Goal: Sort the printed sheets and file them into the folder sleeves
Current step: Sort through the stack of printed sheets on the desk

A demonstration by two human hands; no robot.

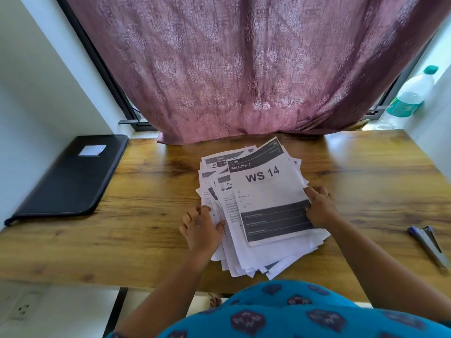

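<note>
A loose, fanned pile of printed sheets [258, 208] lies in the middle of the wooden desk [146, 240]. The top sheet reads "BALCONY 2" and "WS 14". My left hand [200, 228] grips the pile's left edge, thumb on top of the paper. On the other side my right hand [319, 208] pinches the top sheet's right edge. A closed black folder [70, 176] with a white label lies flat at the far left of the desk, apart from both hands.
A stapler [429, 245] lies near the desk's right edge. A plastic water bottle [412, 93] with a green cap stands on the sill at the back right. A mauve curtain [244, 69] hangs behind the desk, its hem touching the desktop.
</note>
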